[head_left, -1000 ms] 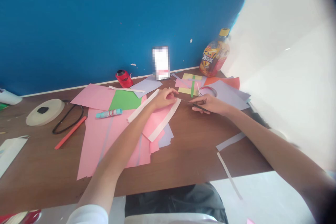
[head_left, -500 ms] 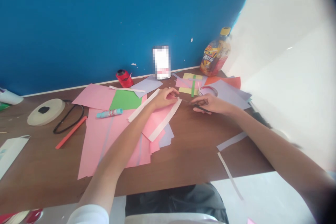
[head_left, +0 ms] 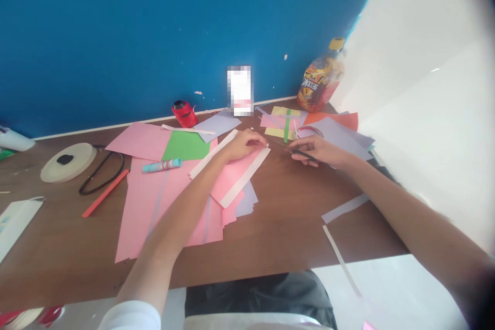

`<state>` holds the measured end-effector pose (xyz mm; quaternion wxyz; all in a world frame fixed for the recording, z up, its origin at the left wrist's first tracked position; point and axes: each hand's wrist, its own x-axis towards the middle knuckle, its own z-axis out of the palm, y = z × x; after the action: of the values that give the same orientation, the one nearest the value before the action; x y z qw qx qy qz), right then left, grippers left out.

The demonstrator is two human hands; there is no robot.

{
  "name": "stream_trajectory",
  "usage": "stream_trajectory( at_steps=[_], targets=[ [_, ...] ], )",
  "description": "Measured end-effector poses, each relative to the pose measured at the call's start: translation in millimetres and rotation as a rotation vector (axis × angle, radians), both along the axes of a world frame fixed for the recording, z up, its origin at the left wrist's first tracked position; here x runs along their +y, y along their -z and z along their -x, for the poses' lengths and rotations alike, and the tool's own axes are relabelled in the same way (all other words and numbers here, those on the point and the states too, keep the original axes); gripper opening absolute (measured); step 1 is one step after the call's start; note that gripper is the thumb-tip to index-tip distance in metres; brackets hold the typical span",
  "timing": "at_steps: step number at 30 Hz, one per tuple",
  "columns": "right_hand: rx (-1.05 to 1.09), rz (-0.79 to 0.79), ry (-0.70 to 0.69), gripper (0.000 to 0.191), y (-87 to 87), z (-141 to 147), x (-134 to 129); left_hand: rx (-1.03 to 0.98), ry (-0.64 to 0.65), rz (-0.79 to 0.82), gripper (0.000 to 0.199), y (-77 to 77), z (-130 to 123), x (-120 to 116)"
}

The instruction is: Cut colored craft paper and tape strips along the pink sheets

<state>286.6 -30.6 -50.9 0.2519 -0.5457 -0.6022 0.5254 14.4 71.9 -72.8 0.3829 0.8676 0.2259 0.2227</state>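
My left hand [head_left: 244, 145] rests on a pink sheet with white strips [head_left: 246, 178] along its edges, its fingertips pinched at the sheet's far right corner. To the right, my right hand [head_left: 314, 151] is closed on dark-handled scissors [head_left: 305, 155]. The scissor blades point left toward that corner, a little apart from it. Under and beside the sheet lie larger pink papers [head_left: 145, 206], with a green sheet [head_left: 185, 145] behind them. A light blue glue stick [head_left: 162, 165] lies on the papers left of my left arm.
A drink bottle [head_left: 320, 80] stands at the back right, near purple sheets [head_left: 340, 134]. At the back are a red container [head_left: 184, 114] and a blurred-out upright object [head_left: 242, 91]. A white round disc [head_left: 68, 163], black loop and red stick [head_left: 105, 194] lie left.
My right hand and the scissors have moved slightly right, away from the corner of the sheet. My left hand stays on the sheet; the whole view has shifted a little.
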Motion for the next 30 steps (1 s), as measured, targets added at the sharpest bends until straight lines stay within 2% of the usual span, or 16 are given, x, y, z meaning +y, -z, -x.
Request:
stream_trajectory(
  at_steps=[4, 9, 16, 25, 30],
  targets=[
    [0.009, 0.005, 0.022, 0.056, -1.3, 0, -1, 0.029, -0.018, -0.006, 0.025, 2.5, 1, 2],
    [-0.013, 0.045, 0.047, 0.053, -12.0, -2, -3, -0.016, 0.001, 0.019, 0.024, -0.8, 2, 0],
    [-0.084, 0.11, -0.002, 0.054, -26.4, -3, -8, -0.055, -0.002, 0.107, 0.024, -4.7, 2, -2],
    [-0.02, 0.086, -0.053, 0.052, -10.2, -2, -3, -0.051, -0.028, 0.099, 0.025, -2.5, 3, 0],
    [-0.042, 0.084, -0.069, 0.056, -8.5, -3, -2, -0.048, -0.031, 0.091, 0.024, -1.6, 3, 1]
  ],
)
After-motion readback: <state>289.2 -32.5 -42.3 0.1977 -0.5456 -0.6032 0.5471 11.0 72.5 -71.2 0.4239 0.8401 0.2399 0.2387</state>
